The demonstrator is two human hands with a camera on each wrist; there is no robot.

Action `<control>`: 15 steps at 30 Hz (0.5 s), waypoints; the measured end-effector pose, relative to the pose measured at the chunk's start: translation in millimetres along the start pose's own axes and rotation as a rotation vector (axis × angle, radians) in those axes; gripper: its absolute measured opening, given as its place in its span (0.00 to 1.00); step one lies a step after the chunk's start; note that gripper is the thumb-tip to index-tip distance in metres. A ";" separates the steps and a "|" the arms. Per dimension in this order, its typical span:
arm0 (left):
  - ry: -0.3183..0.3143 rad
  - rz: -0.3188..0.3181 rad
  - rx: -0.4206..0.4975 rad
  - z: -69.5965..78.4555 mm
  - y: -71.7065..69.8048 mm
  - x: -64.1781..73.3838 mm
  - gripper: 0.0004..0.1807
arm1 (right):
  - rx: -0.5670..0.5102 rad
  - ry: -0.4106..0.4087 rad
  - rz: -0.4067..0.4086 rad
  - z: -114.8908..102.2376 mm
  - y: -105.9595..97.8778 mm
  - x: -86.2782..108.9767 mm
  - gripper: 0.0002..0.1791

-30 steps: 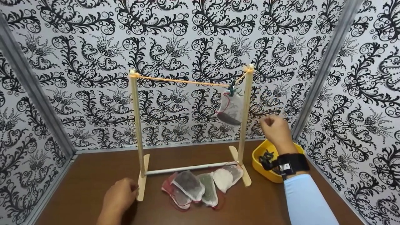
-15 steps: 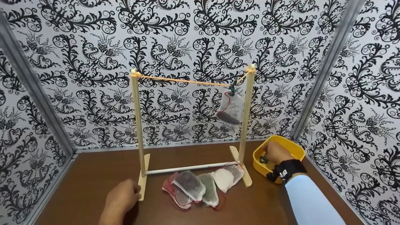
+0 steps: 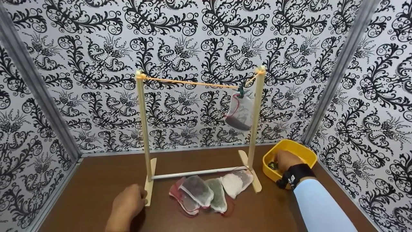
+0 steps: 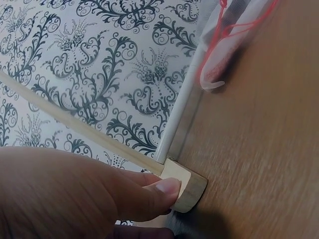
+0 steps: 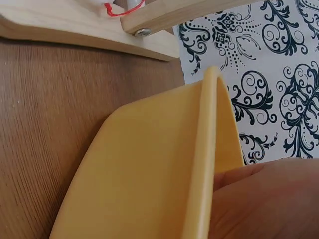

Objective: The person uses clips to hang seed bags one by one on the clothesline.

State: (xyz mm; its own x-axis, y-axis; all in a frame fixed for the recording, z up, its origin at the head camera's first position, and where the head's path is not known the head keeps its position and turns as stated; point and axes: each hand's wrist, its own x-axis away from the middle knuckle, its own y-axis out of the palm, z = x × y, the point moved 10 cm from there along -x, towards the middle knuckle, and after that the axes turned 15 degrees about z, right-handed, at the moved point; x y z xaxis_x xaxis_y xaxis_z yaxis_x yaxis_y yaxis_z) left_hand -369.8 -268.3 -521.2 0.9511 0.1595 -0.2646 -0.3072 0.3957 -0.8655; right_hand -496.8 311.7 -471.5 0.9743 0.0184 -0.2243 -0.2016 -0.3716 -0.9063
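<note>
My left hand point(image 3: 128, 201) is at the left foot of a small wooden clothesline stand point(image 3: 145, 129). In the left wrist view its thumb and fingers pinch the end of that wooden foot point(image 4: 187, 186). My right hand point(image 3: 287, 160) reaches down inside a yellow tub point(image 3: 307, 154). Its fingertips are hidden by the tub wall, so whether they hold anything does not show. Dark clips point(image 3: 273, 165) lie in the tub beside the fingers. From the orange cord point(image 3: 193, 83) a sheer white drawstring pouch point(image 3: 239, 111) hangs near the right post, held by a dark green clip point(image 3: 241, 91).
Several filled mesh pouches with red strings lie overlapping before the stand's white crossbar point(image 3: 199, 172), among them a dark one point(image 3: 196, 190), a greenish one point(image 3: 217, 195) and a white-filled one point(image 3: 233, 184). Patterned walls point(image 3: 180, 129) enclose the brown table point(image 3: 96, 183).
My right hand has come down from beside the right post into the yellow tub and stays there. The left hand keeps its place at the stand's foot. The view has shifted slightly.
</note>
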 end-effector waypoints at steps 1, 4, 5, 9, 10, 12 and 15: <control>0.000 -0.003 -0.001 0.3 0.4 -0.1 0.14 | 0.005 -0.002 0.001 3.8 2.0 -1.2 0.15; -0.003 -0.010 0.000 0.7 1.2 -0.6 0.15 | 0.056 -0.024 0.006 5.5 1.7 -0.8 0.13; -0.003 -0.010 0.000 0.7 1.2 -0.6 0.15 | 0.062 -0.028 0.001 5.8 2.2 -0.9 0.12; -0.010 -0.005 0.001 0.5 1.0 -0.8 0.13 | 0.073 -0.023 -0.041 6.8 3.1 -1.3 0.10; -0.012 -0.005 0.001 0.1 0.7 -0.6 0.11 | 0.067 -0.026 -0.047 7.9 4.4 -3.7 0.11; -0.020 -0.004 0.001 -1.0 0.4 -0.5 0.08 | 0.054 -0.032 -0.050 11.0 6.2 -9.8 0.13; -0.026 -0.002 0.001 -2.2 0.1 -0.3 0.07 | 0.007 -0.046 -0.032 12.7 3.1 -19.9 0.18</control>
State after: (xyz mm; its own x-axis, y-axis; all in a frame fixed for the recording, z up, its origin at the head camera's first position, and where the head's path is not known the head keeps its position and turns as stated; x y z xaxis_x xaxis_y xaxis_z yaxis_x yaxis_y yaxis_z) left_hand -370.1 -270.3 -522.2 0.9504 0.1823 -0.2521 -0.3056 0.3964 -0.8657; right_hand -518.0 322.0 -474.4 0.9748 0.0726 -0.2107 -0.1708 -0.3639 -0.9156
